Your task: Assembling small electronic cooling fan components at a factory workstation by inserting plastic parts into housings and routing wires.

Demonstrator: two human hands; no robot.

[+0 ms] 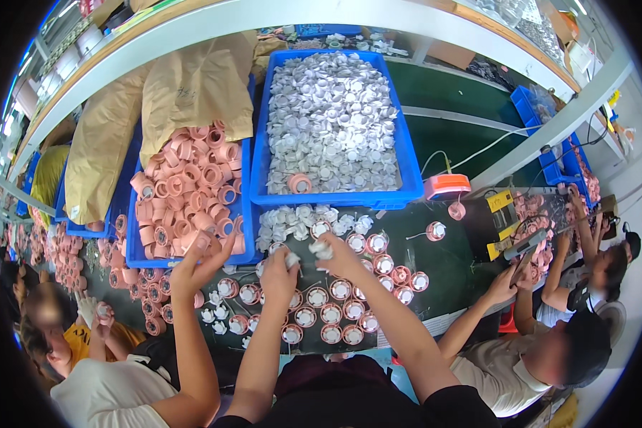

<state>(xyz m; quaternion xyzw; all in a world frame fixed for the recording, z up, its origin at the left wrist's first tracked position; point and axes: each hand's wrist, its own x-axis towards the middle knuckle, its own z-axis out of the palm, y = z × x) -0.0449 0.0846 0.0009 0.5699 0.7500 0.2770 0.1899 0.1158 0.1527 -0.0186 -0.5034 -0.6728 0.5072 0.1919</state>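
Here the left hand (278, 274) closes its fingers on a small white plastic insert (291, 260); the right hand (341, 258) pinches another white insert (322, 250), both partly hidden by the fingers. Beneath them, pink round caps (332, 312) sit in rows on the dark green surface (442, 274). A co-worker's hand (196, 267) reaches beside the blue plastic crate of pink rings (246, 203).

I logged white parts (332, 118) in a blue bin (406, 153) at 12 o'clock, pink rings (192, 189) in another blue bin (246, 214) at 10 o'clock, tan bags (192, 89), an orange device (447, 186) at 2 o'clock, and a dark green bench (442, 250).
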